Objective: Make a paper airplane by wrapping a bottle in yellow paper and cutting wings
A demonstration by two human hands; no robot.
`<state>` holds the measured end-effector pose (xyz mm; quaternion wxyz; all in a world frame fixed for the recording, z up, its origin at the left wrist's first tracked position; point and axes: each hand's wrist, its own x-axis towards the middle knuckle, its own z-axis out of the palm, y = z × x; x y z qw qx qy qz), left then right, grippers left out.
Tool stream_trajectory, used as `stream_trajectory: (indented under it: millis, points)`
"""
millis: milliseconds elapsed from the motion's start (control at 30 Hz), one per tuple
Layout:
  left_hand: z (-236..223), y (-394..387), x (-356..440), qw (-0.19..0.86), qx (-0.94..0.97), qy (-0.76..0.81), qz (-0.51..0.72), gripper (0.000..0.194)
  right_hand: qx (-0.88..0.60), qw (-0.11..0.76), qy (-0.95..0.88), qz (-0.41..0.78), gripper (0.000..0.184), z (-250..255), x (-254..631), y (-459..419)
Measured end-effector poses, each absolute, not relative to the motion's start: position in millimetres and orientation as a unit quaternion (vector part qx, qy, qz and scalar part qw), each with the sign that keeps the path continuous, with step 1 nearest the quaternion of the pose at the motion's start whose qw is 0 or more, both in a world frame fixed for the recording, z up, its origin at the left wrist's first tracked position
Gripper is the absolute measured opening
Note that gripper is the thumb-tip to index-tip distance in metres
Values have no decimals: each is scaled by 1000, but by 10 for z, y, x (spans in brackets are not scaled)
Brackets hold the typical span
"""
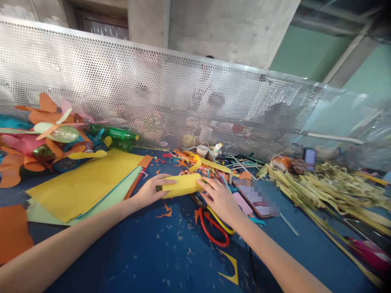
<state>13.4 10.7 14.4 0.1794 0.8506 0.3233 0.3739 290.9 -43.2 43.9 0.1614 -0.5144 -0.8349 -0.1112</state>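
Note:
A yellow paper piece point(182, 184) is wrapped around something green at mid-table. My left hand point(152, 190) grips its left end, fingers curled around it with the thumb on top. The paper's right end is pinched by my right hand point(218, 198), whose fingers are bent over its edge. Under my right wrist lie scissors with red and yellow handles point(214, 228) on the blue table point(159, 252).
A stack of yellow, green and orange paper sheets point(85, 183) lies to the left. Paper flowers and green bottles point(58, 134) sit far left. A phone point(258, 199), paper scraps and pale leaf strips point(324, 187) lie to the right. A perforated metal screen point(183, 89) closes the back.

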Motion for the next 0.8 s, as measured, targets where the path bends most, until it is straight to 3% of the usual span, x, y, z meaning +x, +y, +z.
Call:
stream_trajectory:
  millis: [67,200,333,567,800]
  points:
    - [134,124,135,180,844,326,387,31,-594,103,-792,-100,44,455,2881,-609]
    - [102,156,119,179,832,340,400,31,-637,-11,-770,-43,29,477,2816,-876]
    - [86,174,116,197,800,370,428,34,-639,-76,-765,-37,41,507,2786,-948]
    - [86,183,141,208,774,400,445,38,-624,-57,-779,15,50,580,2825,-1022]
    - [71,179,124,196,777,398,447,37,-665,-40,-744,-51,44,390,2787,-955]
